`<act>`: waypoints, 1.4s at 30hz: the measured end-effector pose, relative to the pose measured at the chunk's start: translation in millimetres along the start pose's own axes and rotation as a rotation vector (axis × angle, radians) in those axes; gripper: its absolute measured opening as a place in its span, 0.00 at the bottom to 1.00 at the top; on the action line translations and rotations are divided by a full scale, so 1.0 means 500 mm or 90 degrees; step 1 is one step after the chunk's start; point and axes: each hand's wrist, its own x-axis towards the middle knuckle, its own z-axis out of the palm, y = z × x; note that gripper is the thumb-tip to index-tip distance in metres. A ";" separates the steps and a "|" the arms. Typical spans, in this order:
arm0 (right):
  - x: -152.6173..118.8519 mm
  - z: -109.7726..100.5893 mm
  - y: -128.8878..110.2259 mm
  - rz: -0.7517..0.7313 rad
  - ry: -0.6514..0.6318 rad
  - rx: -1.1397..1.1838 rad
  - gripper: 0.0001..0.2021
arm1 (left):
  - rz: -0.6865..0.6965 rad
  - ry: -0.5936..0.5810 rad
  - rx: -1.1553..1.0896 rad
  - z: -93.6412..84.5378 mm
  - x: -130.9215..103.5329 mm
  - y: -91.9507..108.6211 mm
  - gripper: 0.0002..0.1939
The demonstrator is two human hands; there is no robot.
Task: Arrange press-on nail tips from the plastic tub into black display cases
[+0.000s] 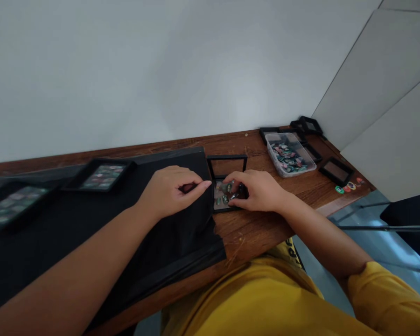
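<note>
Yellow shirt (252, 298) is closest. Past it, a small black case (219, 177) stands open on brown wood (252, 228), beside black cloth (182, 233). Right hand (261, 190) grips shiny bits (236, 190), hiding its side. Left hand (171, 189) is curled closed. One clear tub (297, 172) sits right.

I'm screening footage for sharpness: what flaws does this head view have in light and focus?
Head view: dim overall; soft bright patch on the wall; both filled frames at left blurred; wide-angle stretch toward the edges; pieces under the right hand hard to make out.
</note>
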 end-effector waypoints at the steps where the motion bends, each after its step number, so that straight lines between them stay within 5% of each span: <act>1: -0.001 0.000 0.002 -0.003 0.004 0.005 0.21 | 0.002 -0.001 0.000 -0.001 0.000 0.001 0.21; 16: -0.001 0.005 0.012 -0.081 -0.045 0.102 0.21 | 0.003 -0.026 -0.001 0.007 -0.001 -0.013 0.24; 23: 0.001 0.013 0.022 -0.139 0.000 0.135 0.19 | 0.007 -0.031 -0.001 0.009 -0.002 -0.013 0.24; 26: -0.004 0.007 0.023 -0.167 0.071 0.169 0.14 | 0.005 -0.027 0.000 0.009 -0.003 -0.013 0.24; 29: -0.022 -0.021 0.028 -0.152 0.252 0.175 0.08 | 0.008 -0.013 0.002 0.008 -0.004 -0.011 0.22; 33: -0.056 -0.085 0.075 0.060 0.474 -0.004 0.08 | 0.036 -0.004 -0.012 0.008 -0.005 0.000 0.22; 38: -0.072 -0.162 0.171 0.321 0.278 -0.180 0.13 | 0.107 -0.006 -0.002 0.018 -0.003 0.021 0.21; 42: -0.054 -0.183 0.200 0.389 0.075 -0.244 0.13 | 0.132 0.002 -0.004 0.025 -0.002 0.028 0.20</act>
